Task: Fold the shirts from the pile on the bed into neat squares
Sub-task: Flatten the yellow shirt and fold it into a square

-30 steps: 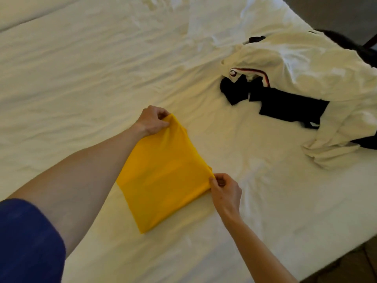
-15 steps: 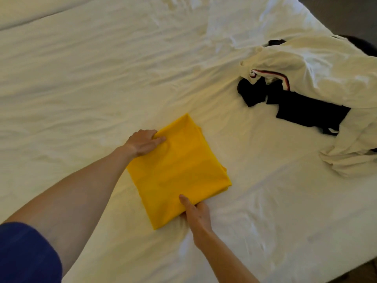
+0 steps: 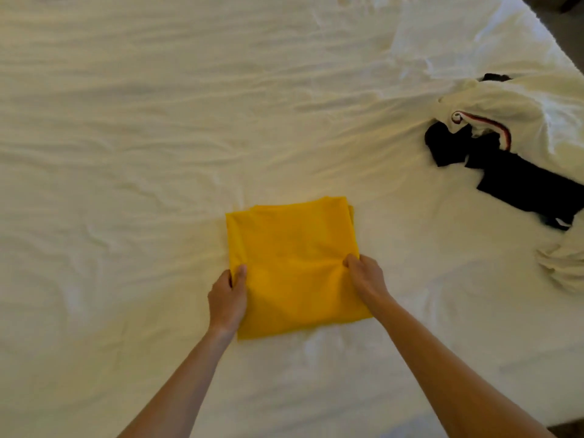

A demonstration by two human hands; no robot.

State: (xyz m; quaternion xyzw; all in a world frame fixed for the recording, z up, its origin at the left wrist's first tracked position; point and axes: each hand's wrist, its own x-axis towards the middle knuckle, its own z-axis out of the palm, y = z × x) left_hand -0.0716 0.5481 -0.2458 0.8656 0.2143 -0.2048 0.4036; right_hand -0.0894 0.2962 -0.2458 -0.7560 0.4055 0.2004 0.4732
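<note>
Left hand (image 3: pixel 228 300): nearest item, at the left edge of the folded yellow shirt (image 3: pixel 295 267). Thumb on top, fingers apparently tucked under the edge; closed in a pinch on the cloth, probably to lift or square that side.

Right hand (image 3: pixel 366 279): at the right edge of the same shirt, fingers curled and bunching the fabric, which puckers toward the knuckles. Closed on the cloth. The paired grip at opposite edges suits either a last straightening or carrying the square away whole.

Yellow shirt: folded to a rough square, lying flat on the bed sheet (image 3: pixel 142 153) just ahead of the person, layered edges showing at the far right corner. No print or label visible on the exposed face.

Bed sheet: cream, wrinkled, covers the whole work surface.

Black garment (image 3: pixel 518 181): far right, well apart from the yellow shirt, unfolded, partly under the white one.

White shirt (image 3: pixel 521 105): farthest, crumpled on top of the pile, with red and dark striped trim (image 3: pixel 486 123) at what looks like the collar. No writing can be read anywhere. Both await folding.
</note>
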